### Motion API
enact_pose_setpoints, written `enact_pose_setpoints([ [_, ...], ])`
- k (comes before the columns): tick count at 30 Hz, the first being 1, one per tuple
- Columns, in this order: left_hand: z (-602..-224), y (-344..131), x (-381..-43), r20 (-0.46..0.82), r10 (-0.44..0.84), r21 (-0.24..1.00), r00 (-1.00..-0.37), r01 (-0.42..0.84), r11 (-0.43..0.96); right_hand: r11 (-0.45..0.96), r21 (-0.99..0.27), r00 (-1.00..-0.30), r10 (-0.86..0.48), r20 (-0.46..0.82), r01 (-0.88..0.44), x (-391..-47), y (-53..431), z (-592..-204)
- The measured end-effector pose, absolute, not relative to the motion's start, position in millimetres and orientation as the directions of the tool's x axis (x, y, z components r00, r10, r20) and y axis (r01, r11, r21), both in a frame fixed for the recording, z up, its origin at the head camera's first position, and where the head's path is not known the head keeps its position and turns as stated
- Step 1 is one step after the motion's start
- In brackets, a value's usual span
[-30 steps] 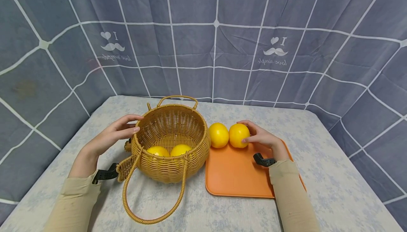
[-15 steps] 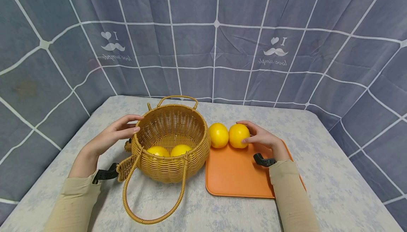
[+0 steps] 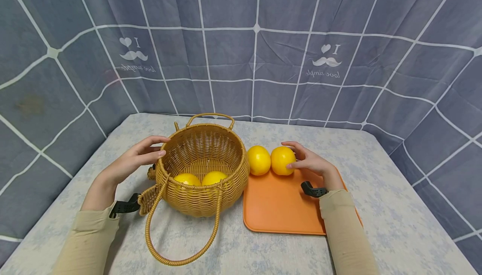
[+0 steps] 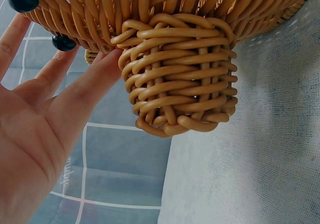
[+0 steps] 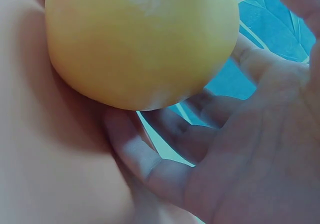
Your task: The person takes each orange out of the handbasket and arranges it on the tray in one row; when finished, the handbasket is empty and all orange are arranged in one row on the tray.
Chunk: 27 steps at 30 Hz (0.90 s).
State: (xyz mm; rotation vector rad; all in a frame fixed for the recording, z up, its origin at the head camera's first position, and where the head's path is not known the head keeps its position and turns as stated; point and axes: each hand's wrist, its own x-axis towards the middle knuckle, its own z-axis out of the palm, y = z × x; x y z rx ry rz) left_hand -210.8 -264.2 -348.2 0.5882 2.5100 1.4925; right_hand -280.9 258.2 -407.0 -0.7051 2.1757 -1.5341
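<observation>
My left hand [image 3: 137, 158] rests at the left rim of a round wicker basket [image 3: 205, 201], fingers extended along its side. In the left wrist view, the palm faces a woven knob [image 4: 180, 79] jutting from the basket, with dark beads [image 4: 64, 43] nearby. Two yellow oranges [image 3: 187, 179] sit inside the basket, partly hidden by its front rim. On the orange tray's far left part, two more stand side by side. My right hand [image 3: 310, 162] holds the right-hand orange [image 3: 282, 161], thumb in front and fingers behind; the other orange [image 3: 259, 160] is beside the basket.
The orange tray [image 3: 282, 208] lies right of the basket, under my right forearm. A front basket handle [image 3: 184, 262] droops onto the patterned tablecloth [image 3: 233, 250]; the back handle [image 3: 211, 115] stands up. A grey checked curtain [image 3: 233, 57] surrounds the table's far sides.
My right index finger has lifted very slightly and the right wrist has shifted a touch to the right. The left hand, basket and oranges look the same.
</observation>
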Motion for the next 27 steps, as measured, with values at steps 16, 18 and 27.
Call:
enact_pose_setpoints([
  [16,-349,-263,-212,0.061,0.412,0.87,-0.909,0.251,0.424,0.472,-0.858,-0.869,-0.49,-0.066,-0.201,-271,269,-390],
  [18,-349,-263,-212,0.062,0.413,0.87,-0.909,0.252,0.424,0.496,-0.844,-0.88,-0.47,-0.066,-0.202,-270,271,-386],
  [27,-350,-265,-212,0.065,0.416,0.871,-0.907,0.255,0.419,0.497,-0.834,-0.883,-0.469,-0.026,-0.239,-263,273,-369],
])
